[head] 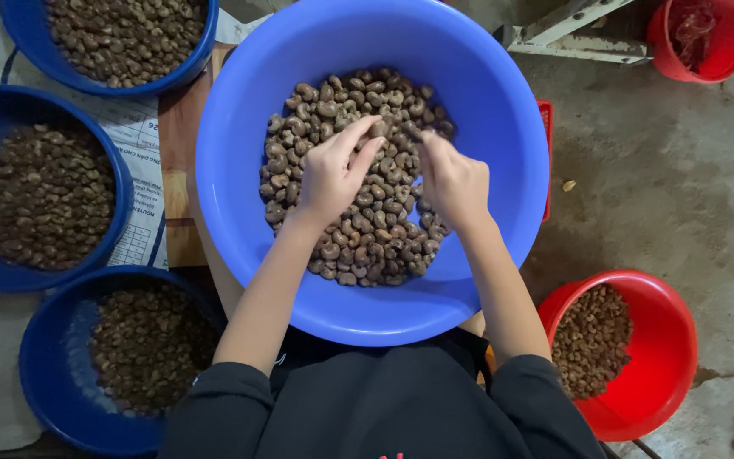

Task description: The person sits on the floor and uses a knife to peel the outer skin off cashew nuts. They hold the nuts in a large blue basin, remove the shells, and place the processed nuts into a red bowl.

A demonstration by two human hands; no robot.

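at the far left, three dark blue bowls sit close together: one at the top edge [189, 64], one at mid-left [116, 183] and one at the bottom left [44, 374]. each holds brown nuts, and their rims nearly touch, so little open floor shows between them. a printed paper sheet [139, 136] lies under them, and a strip of brown board [178, 153] shows between the mid-left bowl and the big basin.

the large light blue basin [239, 102] fills the centre, its near rim over the person's lap. a heap of cashew nuts [358, 229] lies in its bottom, with a broad ring of bare blue wall all round the heap.

the left hand [333, 174] rests on the heap, thumb and fingers pinching a single nut [379, 127] held just above the pile. just beside it, the right hand [452, 183] is closed around a thin dark tool [412, 133] whose tip points at that nut; the two hands almost touch.

behind the basin's right rim a red crate edge [546, 153] peeks out. further right the concrete floor [673, 170] lies open. a red bucket [728, 51] stands at the top right corner, and a red bowl [664, 357] of nuts sits at the lower right, near the right elbow.
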